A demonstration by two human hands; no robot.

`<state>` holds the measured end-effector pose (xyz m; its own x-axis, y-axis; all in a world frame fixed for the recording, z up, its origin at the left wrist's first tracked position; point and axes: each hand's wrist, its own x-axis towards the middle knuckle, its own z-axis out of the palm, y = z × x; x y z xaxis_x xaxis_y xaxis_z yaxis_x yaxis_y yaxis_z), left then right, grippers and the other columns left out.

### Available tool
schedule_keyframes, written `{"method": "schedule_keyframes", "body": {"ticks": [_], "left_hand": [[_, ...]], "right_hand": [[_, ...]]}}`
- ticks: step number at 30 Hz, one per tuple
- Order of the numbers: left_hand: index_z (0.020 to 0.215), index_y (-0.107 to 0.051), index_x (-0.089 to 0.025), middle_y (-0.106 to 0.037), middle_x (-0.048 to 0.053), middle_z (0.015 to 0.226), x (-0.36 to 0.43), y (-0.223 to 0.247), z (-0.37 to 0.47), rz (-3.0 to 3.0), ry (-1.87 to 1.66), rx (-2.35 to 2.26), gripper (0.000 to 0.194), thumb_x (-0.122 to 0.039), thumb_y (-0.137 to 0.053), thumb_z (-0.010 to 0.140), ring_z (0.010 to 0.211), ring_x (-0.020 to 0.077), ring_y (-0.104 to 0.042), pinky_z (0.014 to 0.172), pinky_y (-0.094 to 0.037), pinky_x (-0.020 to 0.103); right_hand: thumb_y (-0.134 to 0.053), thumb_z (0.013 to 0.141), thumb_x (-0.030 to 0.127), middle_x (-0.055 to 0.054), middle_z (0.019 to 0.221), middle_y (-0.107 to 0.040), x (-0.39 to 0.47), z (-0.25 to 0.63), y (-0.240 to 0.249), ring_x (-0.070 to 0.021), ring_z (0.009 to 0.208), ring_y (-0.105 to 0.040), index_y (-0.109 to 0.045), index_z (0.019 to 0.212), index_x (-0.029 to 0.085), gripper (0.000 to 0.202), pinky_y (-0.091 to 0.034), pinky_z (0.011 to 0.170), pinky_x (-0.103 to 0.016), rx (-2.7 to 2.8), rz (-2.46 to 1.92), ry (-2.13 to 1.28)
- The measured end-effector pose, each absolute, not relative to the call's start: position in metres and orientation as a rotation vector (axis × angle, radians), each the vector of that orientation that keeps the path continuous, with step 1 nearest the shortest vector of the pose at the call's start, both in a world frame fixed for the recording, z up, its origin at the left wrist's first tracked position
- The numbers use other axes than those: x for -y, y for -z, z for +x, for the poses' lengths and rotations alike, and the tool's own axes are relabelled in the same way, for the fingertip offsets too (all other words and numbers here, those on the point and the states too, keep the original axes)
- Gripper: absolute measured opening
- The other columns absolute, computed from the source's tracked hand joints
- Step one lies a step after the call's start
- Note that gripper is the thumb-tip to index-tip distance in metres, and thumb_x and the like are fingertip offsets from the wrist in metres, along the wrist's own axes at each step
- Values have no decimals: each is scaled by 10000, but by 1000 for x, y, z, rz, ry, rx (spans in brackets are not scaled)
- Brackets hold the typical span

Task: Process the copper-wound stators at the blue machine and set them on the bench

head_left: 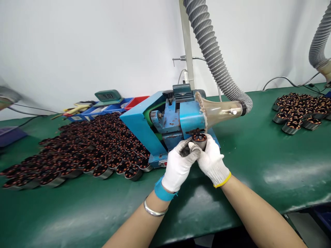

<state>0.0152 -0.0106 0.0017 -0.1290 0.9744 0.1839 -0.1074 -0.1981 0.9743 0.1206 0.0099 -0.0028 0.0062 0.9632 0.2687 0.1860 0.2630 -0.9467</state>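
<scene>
We have both hands, left hand (180, 163) and right hand (211, 157), grasping the ring-shaped part (201, 143) between them.

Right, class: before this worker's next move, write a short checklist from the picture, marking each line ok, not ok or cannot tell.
1. Ring-shaped part held: ok, in the right hand, at the front of the blue machine.
2. Left hand gripping the part too: cannot tell, fingers overlap there.
3. Both hands gloved: ok.
4. Left arm free of jewellery: not ok, silver bangle worn.
5. Grey hose joined to clear funnel: ok.
6. Machine stopped: cannot tell.
</scene>
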Motion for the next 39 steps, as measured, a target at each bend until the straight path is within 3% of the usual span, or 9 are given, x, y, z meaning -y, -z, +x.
{"method": "schedule_keyframes", "body": {"ticks": [8, 11, 14, 18, 21, 26, 30, 37, 39], "left_hand": [[1057, -646, -136, -705, 91, 1058, 13, 3, 16, 1268, -1470, -1118, 450, -368, -734, 682, 1021, 263, -640, 961, -477, 405], [1219, -581, -171, -644, 91, 1221, 27, 13, 9, 1303, -1421, -1088, 604, -237, -751, 643, 1174, 273, -569, 1048, -417, 402], [1305, -535, -228, -554, 66, 1368, 38, 18, -5, 1131, -1324, -838, 717, -218, -750, 621, 1313, 293, -452, 1096, -373, 407], [1133, -656, -197, -653, 85, 1216, 40, 10, -20, 913, -1130, -649, 498, -233, -723, 640, 1197, 328, -554, 992, -463, 437], [1043, -660, -180, -704, 77, 1062, 36, 3, -22, 971, -1158, -765, 464, -192, -775, 593, 1047, 288, -638, 889, -521, 387], [969, -619, -167, -728, 75, 972, 36, 6, -12, 1198, -1346, -1011, 454, -153, -808, 557, 917, 237, -687, 818, -560, 347], [1010, -604, -162, -725, 85, 998, 36, 11, -7, 1233, -1445, -1083, 495, -211, -822, 568, 917, 236, -696, 822, -570, 354], [1035, -606, -156, -718, 92, 1038, 29, 7, -3, 1177, -1503, -1170, 543, -281, -843, 562, 952, 234, -689, 875, -557, 367], [1009, -616, -152, -727, 92, 1007, 25, 6, 1, 1234, -1472, -1173, 542, -257, -856, 535, 922, 240, -697, 839, -570, 360]], "right_hand": [[-623, 793, 371, -104, 1044, -655, -5, 122, 11, -265, 1006, -626, -531, 1106, 184, 376, -501, 916, -444, 1406, -1170, -860], [-669, 766, 373, -77, 1063, -647, 7, 128, 13, -243, 971, -637, -550, 1131, 214, 416, -516, 890, -408, 1548, -1069, -856], [-704, 720, 398, -101, 1253, -561, 16, 135, 14, -281, 1144, -558, -582, 1153, 222, 482, -460, 989, -430, 1767, -891, -686], [-740, 676, 414, -131, 1492, -336, 14, 141, 11, -347, 1370, -325, -520, 1304, 199, 699, -309, 1122, -501, 1996, -816, -569], [-732, 688, 340, -128, 1515, -317, 8, 146, 9, -324, 1378, -335, -443, 1385, 200, 768, -318, 1125, -488, 2049, -792, -743], [-701, 685, 220, -119, 1454, -423, 0, 149, 11, -304, 1351, -397, -441, 1384, 200, 746, -347, 1116, -466, 1897, -590, -1134], [-666, 728, 266, -90, 1318, -559, 3, 142, 19, -308, 1228, -524, -491, 1335, 216, 634, -448, 1028, -468, 1618, -514, -1400], [-605, 808, 406, -90, 1066, -632, 15, 128, 26, -225, 888, -635, -595, 1149, 195, 401, -561, 653, -319, 1344, -687, -1250], [-600, 815, 383, -84, 1033, -639, 12, 128, 26, -212, 870, -635, -611, 1113, 186, 358, -559, 687, -322, 1326, -724, -1225]]}}
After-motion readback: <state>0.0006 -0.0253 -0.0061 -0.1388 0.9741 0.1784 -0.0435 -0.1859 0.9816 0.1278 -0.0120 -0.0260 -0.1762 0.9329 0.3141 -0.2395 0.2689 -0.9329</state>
